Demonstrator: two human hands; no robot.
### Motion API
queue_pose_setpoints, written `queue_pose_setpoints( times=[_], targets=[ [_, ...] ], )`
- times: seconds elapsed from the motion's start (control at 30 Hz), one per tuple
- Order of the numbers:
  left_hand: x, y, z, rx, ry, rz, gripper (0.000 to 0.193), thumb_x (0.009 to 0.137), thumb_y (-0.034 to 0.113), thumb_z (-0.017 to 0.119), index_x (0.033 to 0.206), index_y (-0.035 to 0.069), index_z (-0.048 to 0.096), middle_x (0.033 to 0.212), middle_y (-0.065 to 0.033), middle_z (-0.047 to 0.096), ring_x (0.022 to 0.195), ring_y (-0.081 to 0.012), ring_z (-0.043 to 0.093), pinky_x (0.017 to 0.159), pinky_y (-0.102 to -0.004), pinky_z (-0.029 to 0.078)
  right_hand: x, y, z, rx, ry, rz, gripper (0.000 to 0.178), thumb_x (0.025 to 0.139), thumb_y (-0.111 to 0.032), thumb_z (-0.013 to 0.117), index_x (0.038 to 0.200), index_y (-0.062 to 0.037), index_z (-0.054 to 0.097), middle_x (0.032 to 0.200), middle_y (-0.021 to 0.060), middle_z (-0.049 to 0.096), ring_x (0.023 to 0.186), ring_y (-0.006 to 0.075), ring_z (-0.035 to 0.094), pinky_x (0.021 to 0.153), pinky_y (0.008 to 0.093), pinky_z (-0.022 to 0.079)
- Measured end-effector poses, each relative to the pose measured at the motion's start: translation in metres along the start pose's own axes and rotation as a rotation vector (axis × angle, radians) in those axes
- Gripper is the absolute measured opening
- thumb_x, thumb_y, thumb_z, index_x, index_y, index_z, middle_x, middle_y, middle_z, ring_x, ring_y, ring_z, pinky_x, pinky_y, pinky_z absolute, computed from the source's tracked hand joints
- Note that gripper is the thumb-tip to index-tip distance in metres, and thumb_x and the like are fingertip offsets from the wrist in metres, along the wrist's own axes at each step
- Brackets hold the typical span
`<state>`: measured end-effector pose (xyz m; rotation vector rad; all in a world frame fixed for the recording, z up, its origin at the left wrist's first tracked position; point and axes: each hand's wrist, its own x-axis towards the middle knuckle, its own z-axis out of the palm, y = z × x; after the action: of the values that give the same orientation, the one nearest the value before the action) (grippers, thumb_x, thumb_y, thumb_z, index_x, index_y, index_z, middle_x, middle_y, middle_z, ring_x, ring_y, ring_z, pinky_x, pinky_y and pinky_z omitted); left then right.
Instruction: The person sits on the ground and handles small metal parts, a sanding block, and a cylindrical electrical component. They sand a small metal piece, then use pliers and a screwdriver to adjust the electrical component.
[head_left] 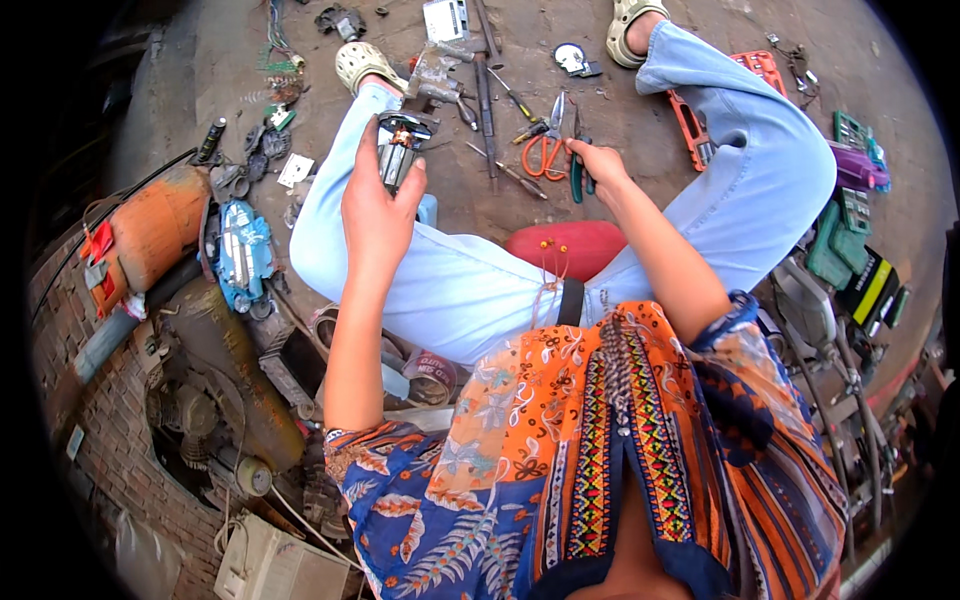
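Note:
My left hand is closed round a small motor-like part with a dark rim, bright metal sides and a coppery patch. That part is held up above my left shin. On the other side, my right hand grips a pair of pliers with dark green handles, jaws pointing away from me. Just left of the pliers, orange-handled scissors lie on the ground. A screwdriver and a thin pointed tool are near them. My right fingertips are partly hidden.
Beyond my left hand lie a hammer and a metal clamp-like piece. An orange tool case sits past my right leg. Left are an orange tank and a blue bundle; green cases lie right.

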<state>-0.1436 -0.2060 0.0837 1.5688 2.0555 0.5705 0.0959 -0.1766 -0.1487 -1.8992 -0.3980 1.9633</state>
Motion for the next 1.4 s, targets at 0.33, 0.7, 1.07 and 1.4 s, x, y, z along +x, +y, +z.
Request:
queue_pose_setpoints(
  times=[0.33, 0.7, 1.07, 1.4],
  targets=[
    [0.001, 0.011, 0.006, -0.104, -0.068, -0.002, 0.062, 0.08, 0.017, 0.065, 0.133, -0.005, 0.04, 0.11, -0.023, 0.061, 0.102, -0.0328, 0.061, 0.087, -0.0349, 0.045, 0.049, 0.041, -0.063, 0.199, 0.142, 0.349, 0.012, 0.085, -0.014, 0.057, 0.086, -0.0028, 0.054, 0.076, 0.0093, 0.062, 0.071, 0.0214, 0.065, 0.058, 0.0321, 0.053],
    [-0.011, 0.03, -0.007, 0.126, 0.018, 0.104, 0.067, 0.078, 0.02, 0.067, 0.134, -0.002, 0.038, 0.098, -0.0213, 0.061, 0.087, -0.0373, 0.061, 0.074, -0.0418, 0.048, -0.157, -0.043, -0.02, -0.154, -0.246, -0.273, 0.018, 0.084, -0.016, 0.06, 0.085, 0.0024, 0.064, 0.079, 0.004, 0.063, 0.076, 0.012, 0.059, 0.069, 0.0237, 0.044],
    [-0.031, 0.063, -0.016, 0.371, 0.032, 0.259, 0.08, 0.072, 0.021, 0.073, 0.139, 0.004, 0.034, 0.09, -0.0137, 0.057, 0.066, -0.0299, 0.061, 0.054, -0.0367, 0.051, -0.21, -0.07, -0.013, -0.544, -0.479, -0.744, 0.016, 0.078, -0.01, 0.065, 0.076, 0.0045, 0.06, 0.066, 0.005, 0.049, 0.059, 0.0095, 0.044, 0.054, 0.0287, 0.037],
    [-0.036, 0.066, -0.019, 0.441, -0.002, 0.281, 0.084, 0.067, 0.02, 0.076, 0.139, 0.005, 0.035, 0.086, -0.0122, 0.054, 0.063, -0.0281, 0.061, 0.052, -0.0358, 0.05, -0.21, -0.072, -0.015, -0.55, -0.551, -0.642, 0.018, 0.08, -0.016, 0.064, 0.084, 0.0017, 0.066, 0.06, 0.0011, 0.05, 0.055, 0.006, 0.042, 0.05, 0.0269, 0.035]
  ],
)
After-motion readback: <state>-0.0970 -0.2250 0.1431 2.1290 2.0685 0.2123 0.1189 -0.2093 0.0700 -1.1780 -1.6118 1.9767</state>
